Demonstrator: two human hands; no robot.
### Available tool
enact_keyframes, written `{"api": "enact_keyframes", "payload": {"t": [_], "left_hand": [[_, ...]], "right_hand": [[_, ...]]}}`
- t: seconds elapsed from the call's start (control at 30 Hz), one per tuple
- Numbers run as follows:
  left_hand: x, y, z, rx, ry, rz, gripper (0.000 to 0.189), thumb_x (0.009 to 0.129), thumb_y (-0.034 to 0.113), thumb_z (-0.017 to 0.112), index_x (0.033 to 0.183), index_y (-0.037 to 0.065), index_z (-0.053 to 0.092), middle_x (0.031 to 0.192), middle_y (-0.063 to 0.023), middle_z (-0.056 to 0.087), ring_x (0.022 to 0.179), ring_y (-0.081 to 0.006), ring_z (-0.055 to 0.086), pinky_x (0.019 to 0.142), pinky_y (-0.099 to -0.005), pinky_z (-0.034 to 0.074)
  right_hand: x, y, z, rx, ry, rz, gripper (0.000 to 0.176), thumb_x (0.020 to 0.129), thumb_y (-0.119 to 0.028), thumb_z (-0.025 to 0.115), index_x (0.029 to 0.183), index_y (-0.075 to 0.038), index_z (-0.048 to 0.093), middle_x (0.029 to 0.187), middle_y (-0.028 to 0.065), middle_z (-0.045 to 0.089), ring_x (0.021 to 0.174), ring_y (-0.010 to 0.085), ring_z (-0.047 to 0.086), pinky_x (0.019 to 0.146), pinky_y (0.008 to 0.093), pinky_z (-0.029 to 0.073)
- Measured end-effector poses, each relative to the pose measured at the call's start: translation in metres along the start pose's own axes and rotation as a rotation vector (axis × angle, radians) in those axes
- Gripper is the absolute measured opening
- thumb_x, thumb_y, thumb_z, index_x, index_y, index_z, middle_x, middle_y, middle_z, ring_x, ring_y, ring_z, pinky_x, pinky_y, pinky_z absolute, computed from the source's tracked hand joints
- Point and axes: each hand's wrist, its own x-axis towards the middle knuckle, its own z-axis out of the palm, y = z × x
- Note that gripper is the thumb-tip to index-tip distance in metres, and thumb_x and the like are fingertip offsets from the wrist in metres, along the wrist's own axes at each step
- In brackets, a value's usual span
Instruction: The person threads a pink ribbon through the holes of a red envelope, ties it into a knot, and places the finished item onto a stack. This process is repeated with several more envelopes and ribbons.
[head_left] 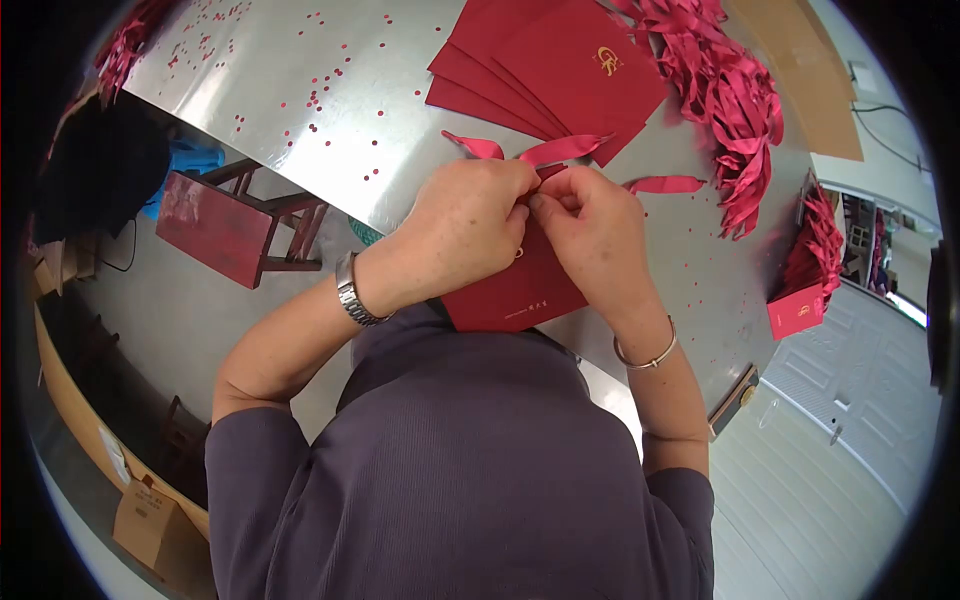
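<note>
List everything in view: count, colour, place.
Held packet: one, red, centre
Loose packets: several, red, top centre
Ribbons: many, pinkish red, mostly upper right
Packet bundle: one, red, right table edge
Paper dots: many, red, on table
Table: one, silvery, centre
Stool: one, dark red, left
Cardboard box: one, brown, lower left
Cardboard sheet: one, tan, upper right
Door: one, pale, right
Watch: one, silver, left wrist
Bracelet: one, silver, right wrist
Shirt: one, dark purple, bottom
Left hand: one, at held packet's top
Right hand: one, beside it

Around our metal surface we see a red stool beside its left edge, a cardboard box well apart from it, a white panelled door to its right
</note>
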Motion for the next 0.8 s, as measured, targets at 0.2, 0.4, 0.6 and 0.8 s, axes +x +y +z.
{"api": "enact_keyframes", "payload": {"t": [0.2,0.4,0.6,0.8], "left_hand": [[0.007,-0.024,-0.005,-0.386,-0.084,-0.091,0.018,0.082,0.01,0.059,0.092,0.0,0.07,0.084,-0.0194,0.068,0.08,-0.0323,0.067,0.074,-0.0391,0.052],[0.028,-0.014,-0.032,-0.224,-0.393,-0.095,0.019,0.084,0.013,0.061,0.093,0.0,0.071,0.085,-0.0149,0.07,0.08,-0.0226,0.067,0.077,-0.0332,0.052],[0.026,-0.019,-0.016,0.001,-0.308,0.156,0.011,0.086,0.01,0.064,0.092,0.002,0.068,0.083,-0.0162,0.068,0.075,-0.0293,0.066,0.07,-0.036,0.051],[0.019,-0.035,-0.024,0.343,0.056,0.146,0.012,0.084,0.01,0.06,0.093,0.003,0.064,0.077,-0.0196,0.064,0.076,-0.0389,0.063,0.068,-0.0441,0.05]], "right_hand": [[-0.001,0.004,-0.001,0.054,-0.045,-0.106,0.024,0.079,-0.006,0.07,0.1,-0.004,0.058,0.073,0.0117,0.067,0.069,0.0289,0.067,0.062,0.0363,0.051],[-0.007,0.003,-0.001,0.074,-0.032,-0.097,0.029,0.076,-0.008,0.075,0.097,-0.003,0.057,0.074,0.0109,0.068,0.068,0.0249,0.068,0.062,0.0334,0.051],[-0.015,0.009,-0.001,0.037,-0.06,-0.061,0.046,0.075,-0.014,0.078,0.112,-0.004,0.054,0.074,0.0111,0.066,0.068,0.0263,0.067,0.062,0.0342,0.051],[-0.026,0.018,0.006,-0.082,-0.007,-0.044,0.074,0.072,-0.018,0.08,0.135,-0.003,0.045,0.073,0.0119,0.064,0.067,0.0243,0.064,0.064,0.0339,0.049]]}}
